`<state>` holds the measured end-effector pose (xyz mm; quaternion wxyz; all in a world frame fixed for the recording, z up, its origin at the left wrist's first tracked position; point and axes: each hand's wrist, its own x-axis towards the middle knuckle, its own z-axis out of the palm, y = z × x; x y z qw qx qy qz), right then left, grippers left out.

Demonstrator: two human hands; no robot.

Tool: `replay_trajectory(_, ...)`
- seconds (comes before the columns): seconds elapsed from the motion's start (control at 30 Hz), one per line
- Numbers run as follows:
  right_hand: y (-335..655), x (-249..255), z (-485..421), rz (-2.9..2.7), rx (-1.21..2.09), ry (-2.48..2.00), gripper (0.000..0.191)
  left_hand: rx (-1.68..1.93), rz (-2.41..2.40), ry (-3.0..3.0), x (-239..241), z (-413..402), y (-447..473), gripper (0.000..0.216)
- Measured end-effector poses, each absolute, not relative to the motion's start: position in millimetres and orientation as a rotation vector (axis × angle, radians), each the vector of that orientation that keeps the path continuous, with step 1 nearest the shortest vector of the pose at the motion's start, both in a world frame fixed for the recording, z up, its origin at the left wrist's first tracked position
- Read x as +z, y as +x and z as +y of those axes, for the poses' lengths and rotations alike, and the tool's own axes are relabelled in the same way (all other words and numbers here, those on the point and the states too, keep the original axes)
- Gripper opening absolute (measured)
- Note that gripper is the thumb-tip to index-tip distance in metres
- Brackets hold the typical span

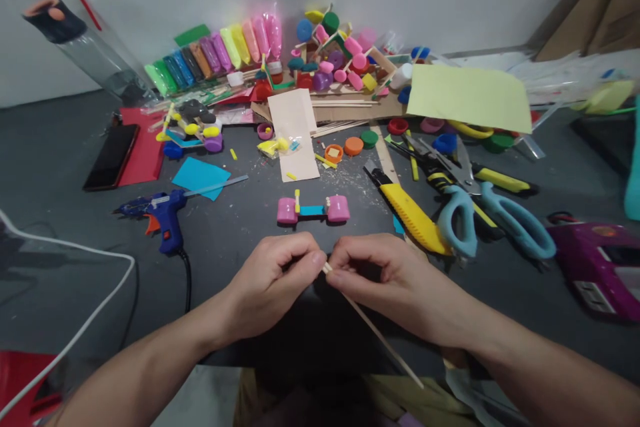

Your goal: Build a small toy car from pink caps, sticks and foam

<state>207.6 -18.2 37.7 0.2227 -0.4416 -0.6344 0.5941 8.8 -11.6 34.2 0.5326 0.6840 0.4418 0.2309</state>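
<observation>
My left hand point(273, 280) and my right hand point(387, 277) meet at the near middle of the dark table, fingertips pinched together on the end of a thin wooden skewer point(373, 327). The skewer slants down to the right under my right wrist. Just beyond my hands lies a small craft car point(313, 209) with pink cap wheels and a blue body. A yellow utility knife point(413, 217) lies to the right of it, close to my right hand.
A blue glue gun point(163, 212) lies at the left with its black cord. Teal-handled scissors point(493, 220), pliers, bottle caps point(353, 145), clay sticks point(220, 53), wooden sticks, yellow paper point(467, 97), a phone point(111, 155) on red card and a purple toy point(597, 267) crowd the table.
</observation>
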Motion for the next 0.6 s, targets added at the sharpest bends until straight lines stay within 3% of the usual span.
replay_trajectory(0.33,214.2,44.2,-13.3,-1.93,1.541,-1.185,0.029,0.528,0.975,1.649,28.6,-11.8,8.7,0.032)
replay_trajectory(0.6,223.1,43.7,-12.1,-1.989,1.759,-1.186,0.028,0.37,0.839,1.427,24.9,-9.1,5.4,0.043)
